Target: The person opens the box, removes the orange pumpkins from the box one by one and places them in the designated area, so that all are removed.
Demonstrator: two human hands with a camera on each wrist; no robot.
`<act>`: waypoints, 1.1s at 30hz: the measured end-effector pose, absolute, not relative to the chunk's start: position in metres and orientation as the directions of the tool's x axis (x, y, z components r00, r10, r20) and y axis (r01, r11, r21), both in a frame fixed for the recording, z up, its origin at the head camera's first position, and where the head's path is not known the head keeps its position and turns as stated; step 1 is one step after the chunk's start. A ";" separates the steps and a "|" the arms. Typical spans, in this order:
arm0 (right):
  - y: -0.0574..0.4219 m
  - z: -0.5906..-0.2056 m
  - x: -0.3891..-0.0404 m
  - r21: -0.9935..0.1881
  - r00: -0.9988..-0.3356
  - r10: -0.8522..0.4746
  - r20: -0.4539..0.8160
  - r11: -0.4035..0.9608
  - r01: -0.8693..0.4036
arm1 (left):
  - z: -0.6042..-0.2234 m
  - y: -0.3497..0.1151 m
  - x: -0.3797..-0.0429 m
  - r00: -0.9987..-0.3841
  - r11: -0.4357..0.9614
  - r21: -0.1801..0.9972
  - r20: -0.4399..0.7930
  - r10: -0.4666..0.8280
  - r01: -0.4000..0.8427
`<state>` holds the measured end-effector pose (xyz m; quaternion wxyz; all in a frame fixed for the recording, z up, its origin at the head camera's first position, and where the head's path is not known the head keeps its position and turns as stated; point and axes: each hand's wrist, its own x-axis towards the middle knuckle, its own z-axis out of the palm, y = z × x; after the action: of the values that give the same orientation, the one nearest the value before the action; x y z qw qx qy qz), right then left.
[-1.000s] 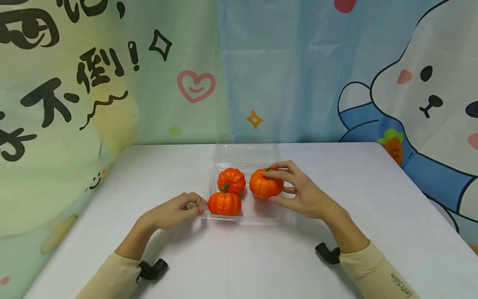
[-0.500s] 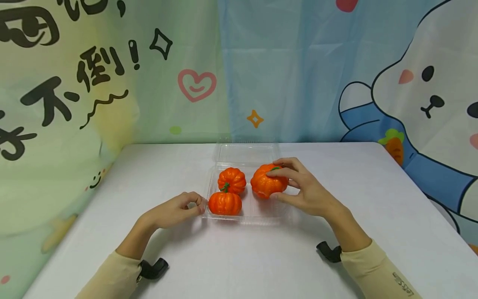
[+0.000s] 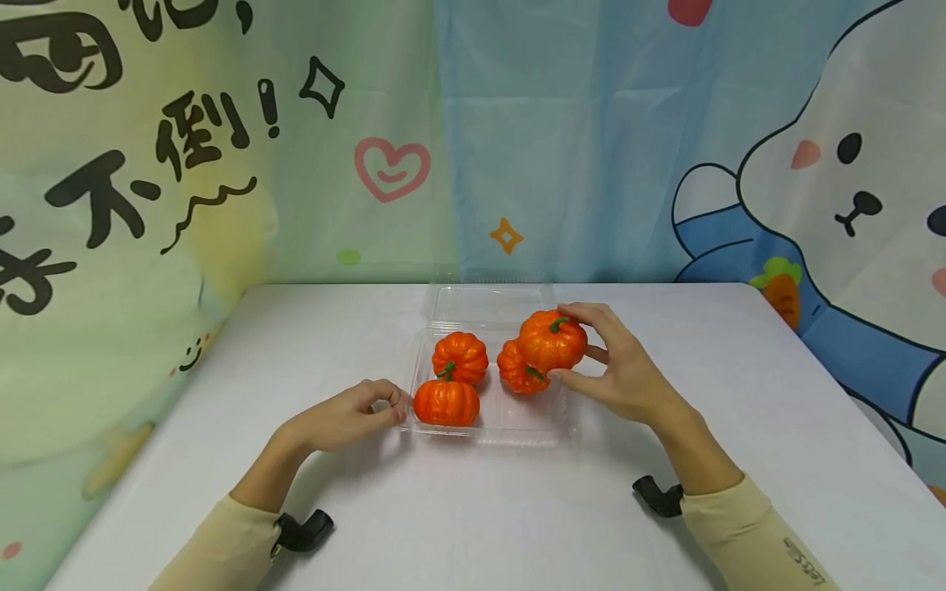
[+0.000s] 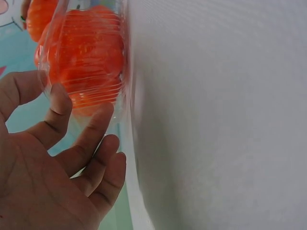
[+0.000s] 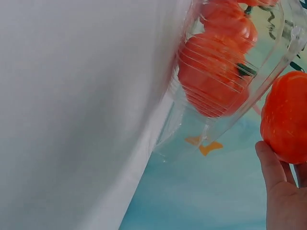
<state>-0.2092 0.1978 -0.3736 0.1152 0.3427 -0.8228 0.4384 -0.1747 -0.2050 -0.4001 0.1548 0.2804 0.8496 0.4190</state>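
Note:
A clear plastic clamshell box (image 3: 517,425) lies on the table, holding three small orange toy pumpkins. One pumpkin (image 3: 460,356) is at its back left, one (image 3: 447,403) at its front left, and one (image 3: 519,371) on the right, partly hidden. Above the right side, my right hand (image 3: 631,369) grips another orange pumpkin (image 3: 553,338) with a green stem, thumb below and fingers behind. In the right wrist view this held pumpkin (image 5: 288,117) is outside the box wall. My left hand (image 4: 53,158) pinches the box's left rim between thumb and index finger.
The box's hinged lid (image 3: 489,302) is folded back, away from me. A white cloth covers the table (image 3: 473,517). Behind its far edge hangs a printed curtain (image 3: 532,139). Black camera mounts (image 3: 305,532) sit at both wrists.
My right hand has lifted its pumpkin up and to the right, uncovering the pumpkin underneath it in the box. The left hand stays at the box's left rim.

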 end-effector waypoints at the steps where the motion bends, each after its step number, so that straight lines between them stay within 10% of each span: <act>1: 0.198 -0.374 -0.210 -0.644 -0.738 -0.460 0.494 0.377 -0.666 | -0.400 -0.205 -0.175 -0.795 0.494 0.797 -0.029 0.606 0.347; 33: 0.247 -0.380 -0.238 -0.561 -0.774 -0.331 0.541 0.543 -0.624 | -0.400 -0.204 -0.174 -0.789 0.486 0.806 -0.040 0.613 0.337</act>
<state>-0.2379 0.2473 -0.3804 0.1890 0.2783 -0.8578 0.3886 -0.1743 -0.2042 -0.4000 0.1635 0.2808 0.8465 0.4218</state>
